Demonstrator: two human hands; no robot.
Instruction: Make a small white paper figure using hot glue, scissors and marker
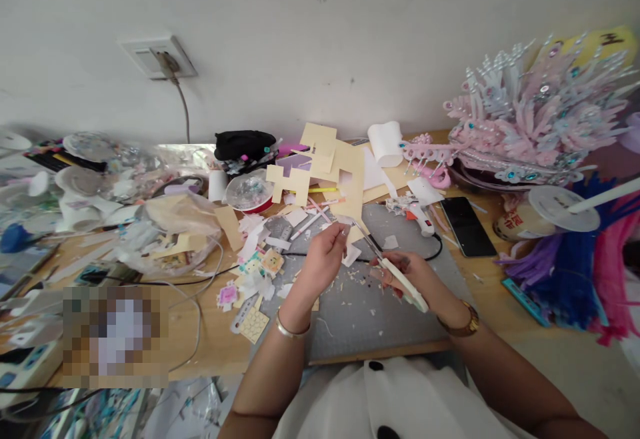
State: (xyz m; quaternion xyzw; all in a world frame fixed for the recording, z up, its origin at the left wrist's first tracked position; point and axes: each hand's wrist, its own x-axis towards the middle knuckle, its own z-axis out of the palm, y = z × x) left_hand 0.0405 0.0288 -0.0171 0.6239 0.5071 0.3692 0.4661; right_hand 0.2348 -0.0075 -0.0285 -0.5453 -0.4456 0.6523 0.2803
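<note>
My right hand [404,273] is closed around the pale handles of a pair of scissors [400,281], whose metal blades point up and left over the grey cutting mat [350,329]. Close to the blade tips, my left hand [326,253] pinches a small whitish piece [345,221], too small to make out clearly. Paper scraps and tiny clippings lie on the mat beneath both hands. Left of my left hand are small coloured cutouts, among them a pink one [228,295].
Cream card sheets [353,172] are piled at the back. A white glue gun [423,217] with a black cord, a phone [468,227] and a lidded drink cup [530,220] stand to the right. Pink decorated headpieces [530,119] fill the back right. A plastic bag [175,232] lies left.
</note>
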